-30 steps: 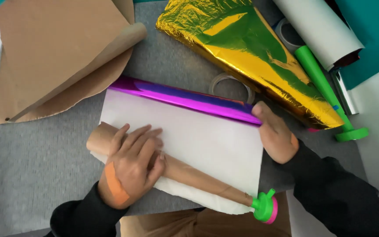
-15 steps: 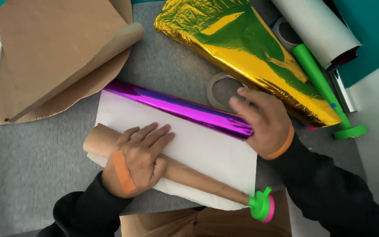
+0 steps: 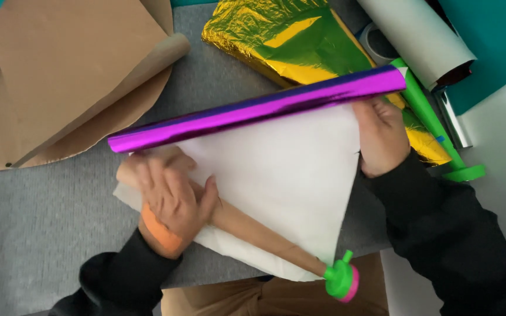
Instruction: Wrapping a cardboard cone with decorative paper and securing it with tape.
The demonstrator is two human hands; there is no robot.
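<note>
Purple foil roll [image 3: 259, 108], one, gripped by right hand [image 3: 382, 137]; left hand [image 3: 168, 196] flat on paper-wrapped tube [image 3: 253, 231].

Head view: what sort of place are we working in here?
Probably a gift-wrapping or craft table: a grey felt mat, a purple foil roll held by the right hand, gold foil sheet, brown kraft paper.

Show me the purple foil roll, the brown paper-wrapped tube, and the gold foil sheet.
purple foil roll [image 3: 253, 111], head view, middle of the roll
brown paper-wrapped tube [image 3: 259, 234], head view, bare stretch of its shaft
gold foil sheet [image 3: 265, 29], head view, crinkled upper part
</note>
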